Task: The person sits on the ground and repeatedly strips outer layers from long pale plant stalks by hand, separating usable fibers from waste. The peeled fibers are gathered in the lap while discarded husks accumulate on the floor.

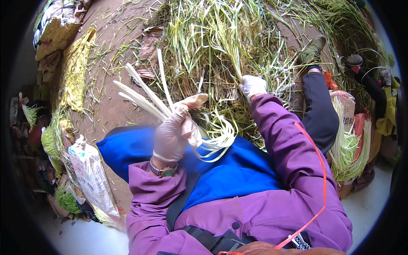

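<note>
My left hand (170,138), in a thin pale glove, is closed around a small bunch of white leek-like stalks (143,95). Their white ends fan up to the left, while the pale leaves (223,137) loop down on the other side over the blue cloth (236,172) on my lap. Farther out, my right hand (253,86), gloved in white, grips the gathered end of some yellow-green stalks (235,62). These stalks run up into a large heap of long leafy stalks (204,28), mixed with dry brown leaves, in front of me.
On the left lie a white woven sack (91,175) and a yellow sheet (76,79). A dark-trousered leg (318,108) stretches out on the right, near bundled pale greens (347,153). An orange-red cord (323,178) hangs over my right sleeve. Another person's yellow garment (387,111) shows at far right.
</note>
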A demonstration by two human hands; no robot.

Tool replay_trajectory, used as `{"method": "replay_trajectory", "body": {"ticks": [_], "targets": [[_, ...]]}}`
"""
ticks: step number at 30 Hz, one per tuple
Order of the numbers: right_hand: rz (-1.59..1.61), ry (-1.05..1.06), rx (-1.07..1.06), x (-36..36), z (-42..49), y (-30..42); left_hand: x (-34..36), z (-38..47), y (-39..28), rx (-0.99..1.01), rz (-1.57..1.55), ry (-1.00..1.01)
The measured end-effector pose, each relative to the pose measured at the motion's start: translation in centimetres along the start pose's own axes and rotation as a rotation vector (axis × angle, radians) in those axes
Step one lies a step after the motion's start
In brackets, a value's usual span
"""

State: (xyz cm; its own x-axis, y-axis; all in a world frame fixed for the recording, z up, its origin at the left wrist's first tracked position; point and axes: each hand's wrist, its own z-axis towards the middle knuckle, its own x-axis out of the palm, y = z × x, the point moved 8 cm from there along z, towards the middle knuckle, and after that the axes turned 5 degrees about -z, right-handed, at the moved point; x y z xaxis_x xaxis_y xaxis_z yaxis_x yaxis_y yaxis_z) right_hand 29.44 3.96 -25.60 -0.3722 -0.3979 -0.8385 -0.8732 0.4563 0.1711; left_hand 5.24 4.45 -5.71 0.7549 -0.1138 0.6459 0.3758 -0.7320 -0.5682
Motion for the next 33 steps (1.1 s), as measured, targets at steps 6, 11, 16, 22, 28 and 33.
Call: {"method": "replay_trajectory", "body": {"ticks": [6,11,16,22,28,33], "targets": [[1.044,0.102,0.102,0.4,-0.9,-4.4,0.2,0.5,-0.3,0.086,0.054,0.083],[1.243,0.305,-0.143,-2.0,-6.6,1.5,-0.1,0.0,-0.9,0.150,0.371,-0.045],[1.079,0.361,-0.338,-5.9,-13.1,6.7,-0.8,-0.1,0.2,0.095,0.511,-0.115],[0.467,0.027,-0.674,-10.3,-19.2,8.9,-1.6,0.4,2.2,0.052,0.518,-0.126],[1.312,0.486,-0.490,-7.5,-18.0,8.6,-1.0,0.5,3.4,0.119,0.346,-0.120],[1.601,0.496,-0.375,-6.4,-16.8,8.9,0.1,0.1,3.2,0.268,0.434,-0.037]]}}
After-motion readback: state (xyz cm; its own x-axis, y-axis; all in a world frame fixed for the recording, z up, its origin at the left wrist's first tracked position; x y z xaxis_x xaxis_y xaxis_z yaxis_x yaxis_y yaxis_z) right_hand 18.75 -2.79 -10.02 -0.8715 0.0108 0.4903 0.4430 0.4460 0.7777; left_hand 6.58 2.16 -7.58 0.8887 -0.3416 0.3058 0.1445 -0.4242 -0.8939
